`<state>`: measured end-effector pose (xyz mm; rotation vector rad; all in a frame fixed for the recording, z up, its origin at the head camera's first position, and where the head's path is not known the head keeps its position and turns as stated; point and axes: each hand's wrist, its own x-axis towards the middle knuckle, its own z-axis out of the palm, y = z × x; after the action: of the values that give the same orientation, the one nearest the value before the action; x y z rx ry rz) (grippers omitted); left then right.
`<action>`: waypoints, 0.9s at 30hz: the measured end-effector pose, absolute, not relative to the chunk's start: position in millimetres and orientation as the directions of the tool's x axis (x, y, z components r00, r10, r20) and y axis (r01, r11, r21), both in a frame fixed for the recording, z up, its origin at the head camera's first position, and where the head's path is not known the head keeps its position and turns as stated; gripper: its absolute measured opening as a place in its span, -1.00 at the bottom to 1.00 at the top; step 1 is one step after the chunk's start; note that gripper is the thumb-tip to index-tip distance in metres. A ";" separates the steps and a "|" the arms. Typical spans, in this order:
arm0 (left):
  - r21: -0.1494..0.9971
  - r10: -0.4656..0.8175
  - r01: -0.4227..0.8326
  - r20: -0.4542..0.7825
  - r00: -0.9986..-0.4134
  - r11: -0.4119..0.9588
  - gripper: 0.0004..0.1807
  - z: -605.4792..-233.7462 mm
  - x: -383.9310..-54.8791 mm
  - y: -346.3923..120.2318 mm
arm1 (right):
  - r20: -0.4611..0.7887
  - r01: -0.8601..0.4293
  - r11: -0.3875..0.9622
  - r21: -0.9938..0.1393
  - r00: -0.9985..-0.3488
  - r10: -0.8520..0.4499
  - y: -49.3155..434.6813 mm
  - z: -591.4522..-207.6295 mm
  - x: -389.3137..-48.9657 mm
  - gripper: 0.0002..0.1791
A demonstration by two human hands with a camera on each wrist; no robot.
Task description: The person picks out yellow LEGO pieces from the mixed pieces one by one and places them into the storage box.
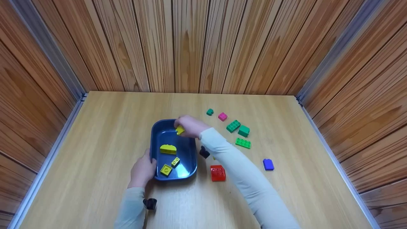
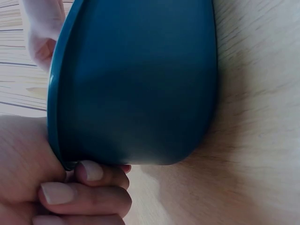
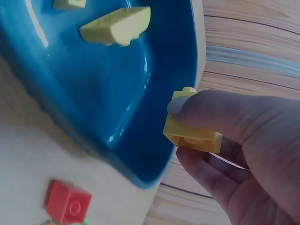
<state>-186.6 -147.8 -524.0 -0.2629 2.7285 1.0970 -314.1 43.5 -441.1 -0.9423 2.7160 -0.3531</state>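
Note:
A dark blue tray (image 1: 186,156) stands on the table. My left hand (image 1: 142,170) grips its left side, thumb at the rim and fingers curled below it in the left wrist view. Over the tray's far right corner, my right hand (image 1: 191,127) pinches a yellow toy brick (image 3: 193,130) between thumb and fingers, its hollow underside partly visible. Inside the tray lie a yellow brick with a rounded top (image 1: 168,149), a small yellow brick (image 1: 175,162) and a square yellow brick (image 1: 166,170).
Right of the tray are a red curved brick (image 1: 218,173) and a blue brick (image 1: 268,164). Farther back lie a pink brick (image 1: 222,116) and several green bricks (image 1: 233,126). A bit of yellow shows beside the right sleeve. Wood-patterned walls enclose the table's back and sides.

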 end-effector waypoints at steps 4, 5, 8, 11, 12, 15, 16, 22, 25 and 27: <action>0.668 -0.099 -0.247 -0.252 -0.963 0.702 -0.45 -524.6 -186.7 -146.9 | -0.168 -0.578 0.758 -0.303 -0.750 -0.640 32.3 -451.2 -313.7 -0.59; 0.669 -0.101 -0.253 -0.257 -0.961 0.699 -0.45 -524.4 -186.8 -146.5 | -0.172 -0.583 0.756 -0.298 -0.746 -0.643 30.1 -453.7 -313.7 -0.58; 0.670 -0.102 -0.258 -0.263 -0.959 0.696 -0.44 -524.8 -187.1 -146.6 | -0.183 -0.597 0.751 -0.282 -0.735 -0.653 25.0 -460.7 -313.9 -0.59; 0.668 -0.101 -0.255 -0.260 -0.960 0.700 -0.42 -524.9 -187.1 -147.1 | -0.192 -0.606 0.748 -0.270 -0.728 -0.658 22.6 -465.4 -313.5 -0.59; 0.667 -0.103 -0.255 -0.259 -0.960 0.700 -0.42 -524.7 -187.0 -147.4 | -0.195 -0.606 0.748 -0.271 -0.726 -0.660 22.2 -466.6 -313.3 -0.60; 0.665 -0.104 -0.249 -0.251 -0.962 0.704 -0.44 -525.2 -187.4 -147.4 | -0.199 -0.608 0.745 -0.275 -0.722 -0.662 22.3 -470.2 -312.4 -0.60; 0.665 -0.107 -0.251 -0.249 -0.962 0.704 -0.45 -525.3 -187.7 -147.5 | -0.199 -0.606 0.745 -0.281 -0.722 -0.662 22.3 -471.1 -312.4 -0.61; 0.666 -0.109 -0.242 -0.236 -0.966 0.706 -0.47 -526.5 -188.3 -147.2 | -0.196 -0.601 0.739 -0.303 -0.720 -0.666 20.7 -475.5 -313.5 -0.60; 0.660 -0.106 -0.231 -0.224 -0.969 0.715 -0.44 -527.5 -187.9 -147.5 | -0.199 -0.602 0.742 -0.295 -0.721 -0.664 21.0 -477.7 -314.0 -0.60; 0.657 -0.106 -0.226 -0.217 -0.970 0.720 -0.44 -528.0 -187.8 -147.9 | -0.206 -0.595 0.749 -0.292 -0.726 -0.657 21.5 -479.0 -314.2 -0.61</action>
<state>-187.8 -147.9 -528.0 -0.2685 2.7592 1.0859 -314.2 21.5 -479.0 -0.9736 2.6524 -0.2972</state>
